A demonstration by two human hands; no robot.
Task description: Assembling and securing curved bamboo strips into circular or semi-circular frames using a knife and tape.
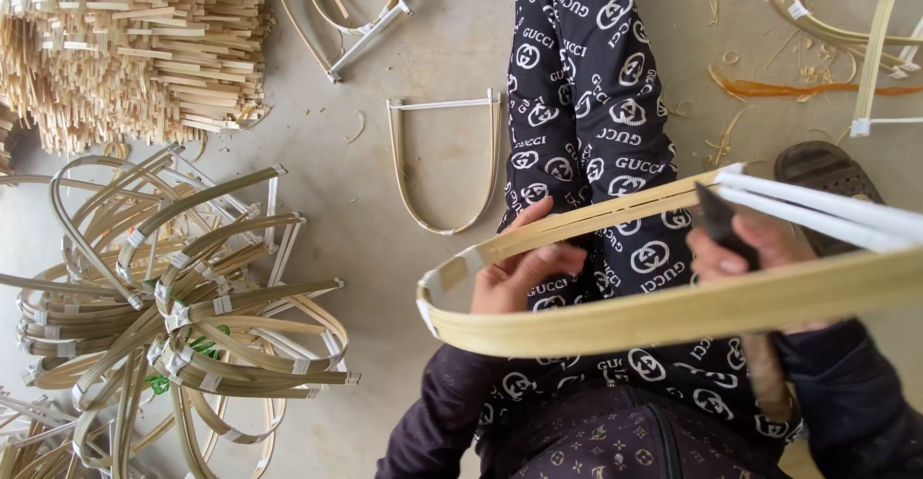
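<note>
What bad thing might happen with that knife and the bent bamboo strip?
The dark knife blade in the right hand sits close to its own fingers and above the patterned trouser leg, so a slip might cut. The bent bamboo strip, steadied by the left hand, looks springy; if the grip loosens it may whip open. Its thin edges could also give splinters.

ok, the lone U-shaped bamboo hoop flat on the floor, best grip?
Probably the white crossbar closing the bamboo hoop, pinched from above. The hoop lies flat on the concrete floor, apart from the piled hoops, and the bar is straight and narrow; the curved strip sits low, offering less to pinch.
</note>
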